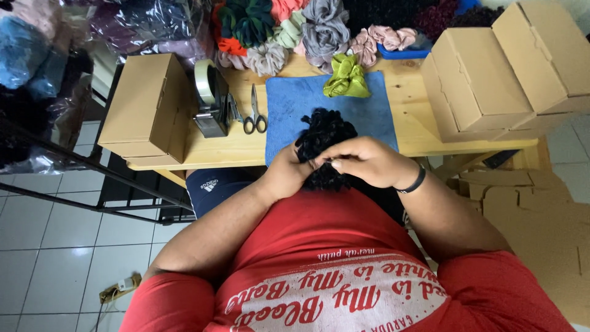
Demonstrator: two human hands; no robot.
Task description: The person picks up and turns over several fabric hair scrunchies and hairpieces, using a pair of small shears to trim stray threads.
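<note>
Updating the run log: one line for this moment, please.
left hand: holds black scrunchie | right hand: pinches it | below: blue cloth

A wooden table is standing on a white tiled floor. A black metal rack is running beside the table's left edge. Flat cardboard sheets are lying beyond its right edge. Even light is falling throughout.
</note>
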